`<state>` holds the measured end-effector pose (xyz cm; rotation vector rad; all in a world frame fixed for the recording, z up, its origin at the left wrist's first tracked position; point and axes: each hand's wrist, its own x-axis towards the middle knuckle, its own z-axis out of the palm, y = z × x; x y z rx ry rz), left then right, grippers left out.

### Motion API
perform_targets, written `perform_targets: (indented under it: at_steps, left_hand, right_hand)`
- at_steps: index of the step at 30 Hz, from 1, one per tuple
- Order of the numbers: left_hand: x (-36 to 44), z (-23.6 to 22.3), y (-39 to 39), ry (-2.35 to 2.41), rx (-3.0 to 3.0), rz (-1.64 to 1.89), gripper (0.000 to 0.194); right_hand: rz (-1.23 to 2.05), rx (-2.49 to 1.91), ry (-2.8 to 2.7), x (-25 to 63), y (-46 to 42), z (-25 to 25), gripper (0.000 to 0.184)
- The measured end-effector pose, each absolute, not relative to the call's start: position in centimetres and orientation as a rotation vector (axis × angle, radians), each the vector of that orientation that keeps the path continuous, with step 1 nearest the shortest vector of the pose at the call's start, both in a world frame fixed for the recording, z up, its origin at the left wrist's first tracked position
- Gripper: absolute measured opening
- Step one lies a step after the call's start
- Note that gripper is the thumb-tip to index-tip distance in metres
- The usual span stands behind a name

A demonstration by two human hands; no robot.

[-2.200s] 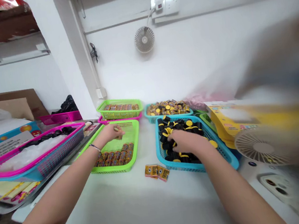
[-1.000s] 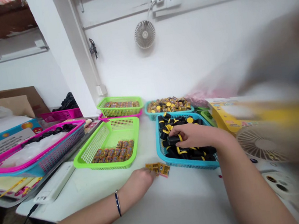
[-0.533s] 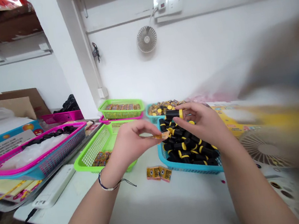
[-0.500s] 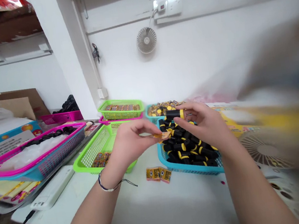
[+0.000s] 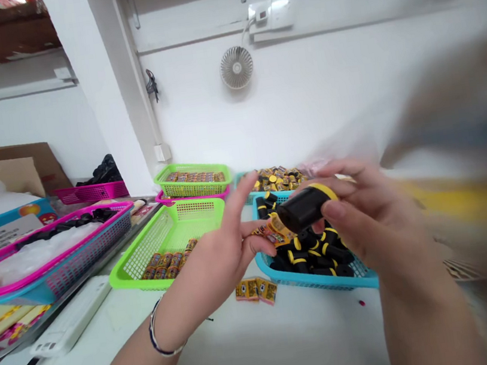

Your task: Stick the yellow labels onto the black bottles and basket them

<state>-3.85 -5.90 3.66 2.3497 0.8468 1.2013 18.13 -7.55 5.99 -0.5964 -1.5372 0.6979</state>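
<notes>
My left hand (image 5: 219,240) pinches a yellow-orange printed paper label (image 5: 272,231) between its thumb and fingers. My right hand (image 5: 366,213) holds a black cylinder with a yellow-banded end (image 5: 305,207) up above the table, and the label's edge appears to touch it. Below them, a blue plastic basket (image 5: 321,283) holds a heap of similar black cylinders (image 5: 307,252). Several labelled cylinders (image 5: 165,269) lie in a green mesh basket (image 5: 140,284) to the left. Small printed labels (image 5: 256,291) rest on the table by the blue basket.
A green basket (image 5: 191,181) and a blue basket of labelled cylinders (image 5: 277,181) stand against the wall. Stacked pink and blue baskets (image 5: 55,263) sit at the left, with a white power bank (image 5: 70,318) on the table's near side. A blurred object covers the right.
Both hands have risen toward me and come closer together. The black cylinder and the label now sit against each other, nearer the camera.
</notes>
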Motion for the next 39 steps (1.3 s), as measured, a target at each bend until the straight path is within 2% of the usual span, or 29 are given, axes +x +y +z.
perform_targets:
  at_steps: [5, 13, 18, 20, 25, 28, 31, 34, 36, 39]
  left_hand:
    - [-4.1, 3.3, -5.7, 0.74, 2.246, 1.347, 0.083]
    - [-3.6, 3.6, -6.3, 0.592, 2.011, 1.538, 0.101]
    - [-3.5, 3.9, -6.4, 0.607, 1.967, 1.574, 0.098]
    - [-3.7, 4.1, -6.5, 0.604, 1.911, 1.51, 0.101]
    - [-4.3, 4.9, -6.9, 0.476, 1.754, 1.058, 0.116]
    - [-3.9, 5.0, -6.8, 0.434, 1.706, 1.082, 0.118]
    - [-3.3, 5.0, -6.3, 0.526, 1.671, 1.328, 0.114]
    - [-2.9, 4.9, -5.4, 0.595, 1.633, 1.506, 0.113]
    - [-2.9, 4.7, -4.7, 0.626, 1.618, 1.538, 0.112]
    - [-3.0, 4.5, -3.6, 0.674, 1.577, 1.603, 0.108]
  right_hand:
    - [0.656, -0.618, -1.655, 17.9, -7.6, 5.9, 0.023]
    - [0.616, -0.607, -1.851, 17.8, -7.1, 5.4, 0.039]
    - [0.686, -0.564, -1.884, 16.9, -6.8, 5.4, 0.035]
    - [0.661, -0.528, -1.867, 16.8, -6.6, 5.3, 0.036]
    - [0.752, -0.362, -1.967, 17.4, -5.9, 5.0, 0.032]
    - [0.844, -0.341, -1.98, 17.5, -5.9, 4.8, 0.033]
    - [0.661, -0.539, -1.879, 17.0, -6.1, 4.9, 0.038]
    - [0.243, -0.681, -1.922, 16.2, -5.9, 4.7, 0.04]
    - [0.018, -0.733, -2.041, 15.6, -5.3, 4.2, 0.05]
    - [-0.133, -0.793, -2.145, 14.7, -4.1, 3.0, 0.073]
